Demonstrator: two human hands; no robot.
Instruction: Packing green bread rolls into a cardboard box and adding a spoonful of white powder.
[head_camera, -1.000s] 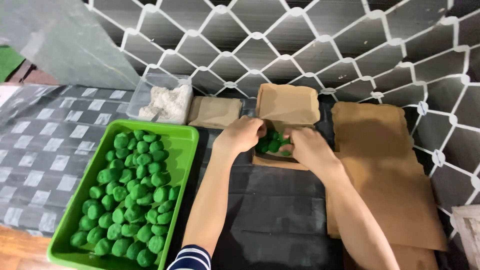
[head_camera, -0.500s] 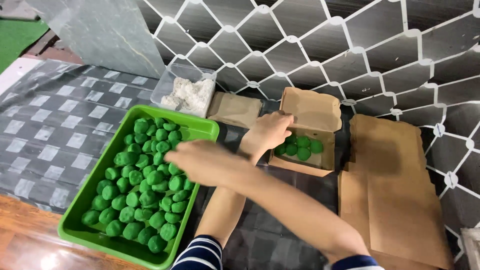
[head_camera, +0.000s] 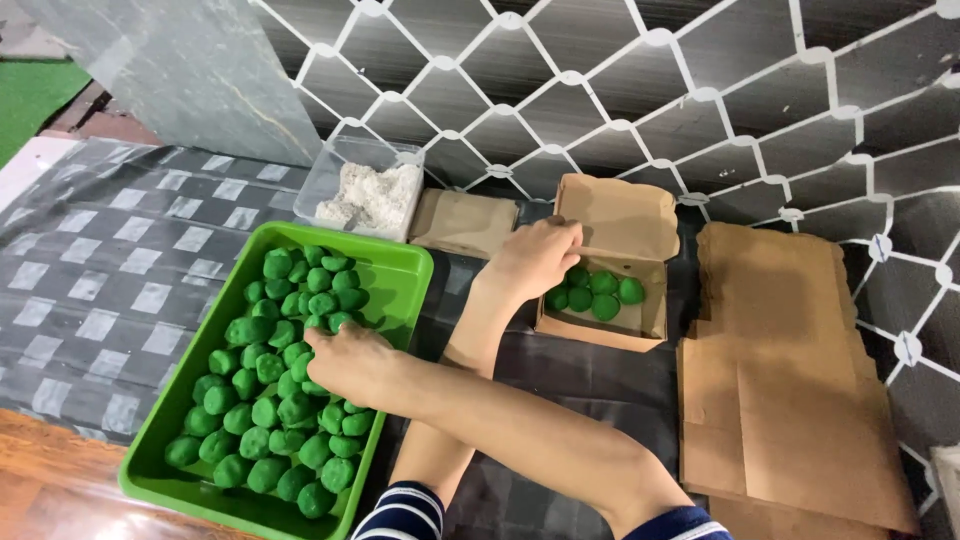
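Since the earlier frame the right hand (head_camera: 345, 362), crossing over the left arm, has dropped onto the green balls (head_camera: 262, 412) in the green tray (head_camera: 405, 275), fingers curled among them; grasp indeterminate. The left hand (head_camera: 535, 258) remains at the near-left corner of the open cardboard box (head_camera: 612, 218), loosely cupped, beside several balls inside. A clear tub (head_camera: 368, 190) holds white flakes.

Pretty cramped: crossed forearms block the gap between green tray (head_camera: 400, 275) and open cardboard box (head_camera: 602, 335). Flat cardboard (head_camera: 790, 400) at 3 o'clock is clear; lattice wall (head_camera: 640, 90) closes off 12 o'clock.
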